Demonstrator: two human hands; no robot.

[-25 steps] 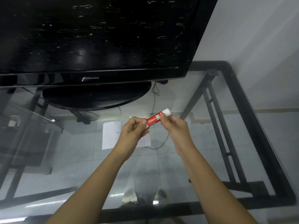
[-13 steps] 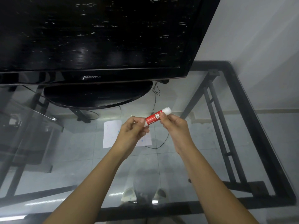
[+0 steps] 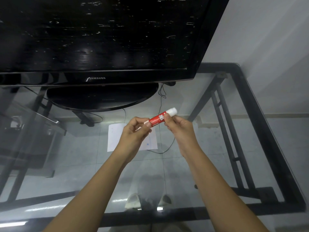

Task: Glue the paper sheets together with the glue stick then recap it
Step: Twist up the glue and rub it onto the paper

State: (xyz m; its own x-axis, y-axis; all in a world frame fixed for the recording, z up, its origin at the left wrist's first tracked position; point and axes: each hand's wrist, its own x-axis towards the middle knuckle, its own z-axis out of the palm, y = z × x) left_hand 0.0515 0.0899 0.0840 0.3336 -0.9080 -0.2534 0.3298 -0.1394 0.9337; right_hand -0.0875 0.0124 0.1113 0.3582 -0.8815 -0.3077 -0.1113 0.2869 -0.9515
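Observation:
I hold a red glue stick (image 3: 157,119) with a white end (image 3: 172,111) above the glass table, tilted up to the right. My left hand (image 3: 135,133) pinches its lower left end; whether that end is capped is hidden by the fingers. My right hand (image 3: 179,127) grips the stick near its white upper end. White paper sheets (image 3: 115,138) lie flat on the glass under my hands, partly hidden by my left hand and wrist.
A large black television (image 3: 100,39) on an oval base (image 3: 102,99) stands at the back of the glass table (image 3: 250,148). The table's black frame (image 3: 260,118) runs along the right and front edges. A thin cable (image 3: 164,150) lies beside the paper.
Both hands and the glue stick have stayed almost in place, drifting slightly up in view. My left fingers have shifted a little at the stick's lower end.

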